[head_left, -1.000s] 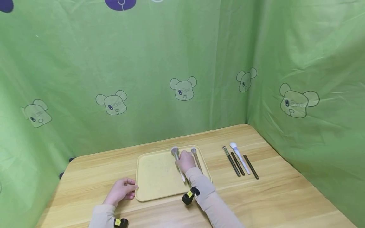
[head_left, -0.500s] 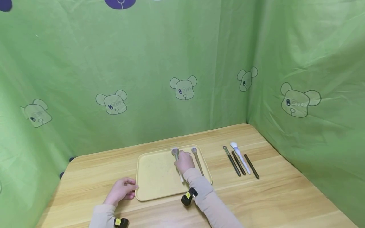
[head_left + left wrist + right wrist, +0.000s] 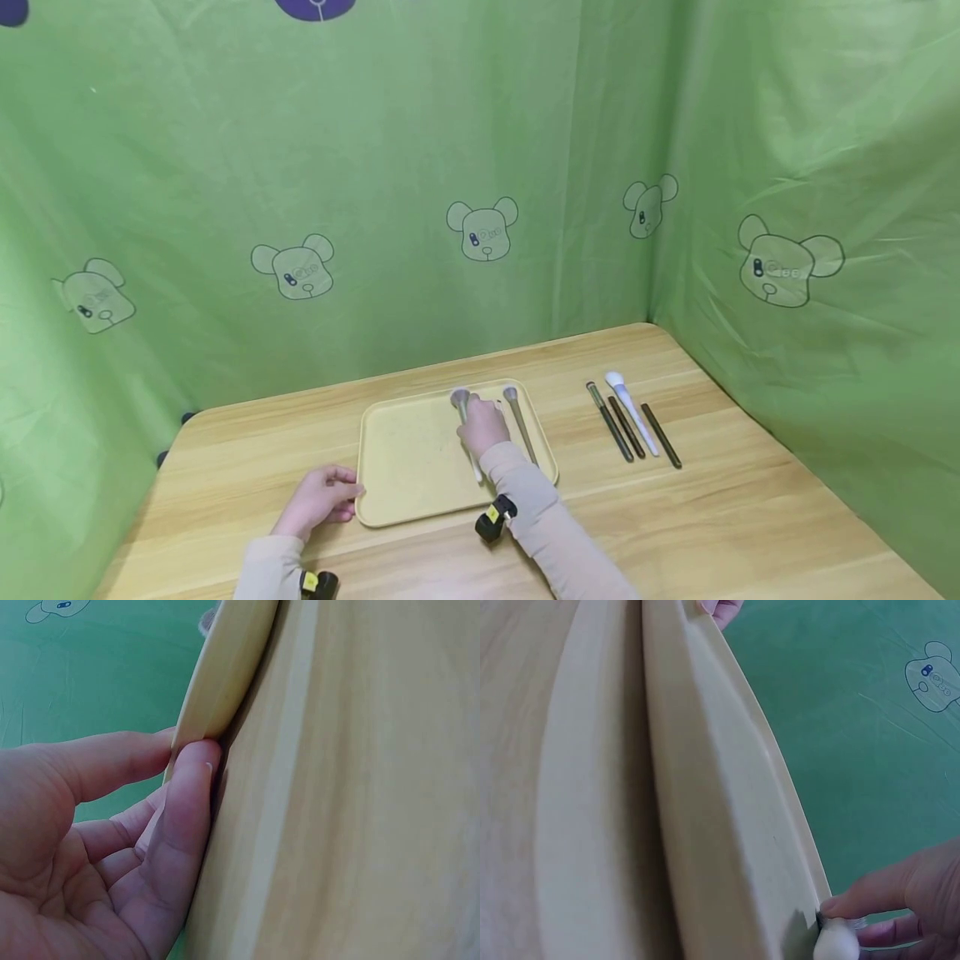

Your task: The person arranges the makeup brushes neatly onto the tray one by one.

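Note:
A pale yellow tray (image 3: 408, 462) lies on the wooden table. At its near left corner, my left hand (image 3: 318, 500) pinches the rim between thumb and finger, as the left wrist view shows closely. Over the tray's right half, my right hand (image 3: 483, 427) holds a makeup brush (image 3: 461, 399) with fluffy bristles pointing away from me and a white handle end (image 3: 836, 942). My fingers cover its middle. Just right of that hand a second, brownish makeup brush (image 3: 522, 425) rests on the tray, its lower end partly hidden by my sleeve.
Right of the tray, a row of items lies on the table (image 3: 720, 517): a dark-handled brush (image 3: 610, 423), a short dark stick (image 3: 627, 429), a white-and-lilac brush (image 3: 632, 414) and another dark stick (image 3: 662, 437). A green curtain (image 3: 405, 317) hangs behind the table and along its sides.
My right hand has shifted slightly left with the brush, whose handle end now lies a little further left. The left hand keeps its place at the tray's corner.

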Tool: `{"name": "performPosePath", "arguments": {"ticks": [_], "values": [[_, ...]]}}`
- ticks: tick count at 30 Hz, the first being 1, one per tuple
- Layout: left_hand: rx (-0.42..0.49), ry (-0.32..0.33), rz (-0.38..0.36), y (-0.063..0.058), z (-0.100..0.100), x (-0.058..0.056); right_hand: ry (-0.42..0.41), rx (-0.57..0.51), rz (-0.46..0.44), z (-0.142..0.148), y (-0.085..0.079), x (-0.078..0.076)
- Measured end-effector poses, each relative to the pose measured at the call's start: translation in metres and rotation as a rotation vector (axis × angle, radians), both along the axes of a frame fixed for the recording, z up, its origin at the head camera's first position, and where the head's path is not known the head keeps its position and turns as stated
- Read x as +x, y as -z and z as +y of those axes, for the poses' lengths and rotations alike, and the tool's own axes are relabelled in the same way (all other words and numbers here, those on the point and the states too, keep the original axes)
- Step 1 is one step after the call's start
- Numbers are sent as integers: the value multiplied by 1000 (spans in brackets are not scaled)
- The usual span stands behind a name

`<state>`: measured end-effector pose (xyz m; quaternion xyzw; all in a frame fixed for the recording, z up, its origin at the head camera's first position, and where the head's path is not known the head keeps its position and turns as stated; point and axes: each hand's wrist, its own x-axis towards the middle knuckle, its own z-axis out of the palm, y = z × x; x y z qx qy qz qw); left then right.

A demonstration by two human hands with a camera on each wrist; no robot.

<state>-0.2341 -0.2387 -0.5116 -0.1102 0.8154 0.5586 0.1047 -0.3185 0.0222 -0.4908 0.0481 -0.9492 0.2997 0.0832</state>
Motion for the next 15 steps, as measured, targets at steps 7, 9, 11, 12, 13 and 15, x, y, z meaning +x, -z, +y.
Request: {"name": "performPosePath", "arguments": {"ticks": [7, 9, 11, 12, 13, 15], "values": [[1, -7, 1, -2, 1, 0, -7, 54, 29, -1, -1, 1], [1, -5, 1, -2, 1, 0, -10, 60, 27, -1, -1, 2], [1, -4, 2, -2, 1, 1, -11, 61, 28, -1, -1, 3], [1, -2, 2, -2, 1, 1, -12, 56, 28, -1, -1, 3], [1, 0, 3, -3, 1, 1, -14, 55, 29, -1, 0, 3], [3, 1, 4, -3, 1, 2, -15, 51, 33, -1, 0, 3]]}}
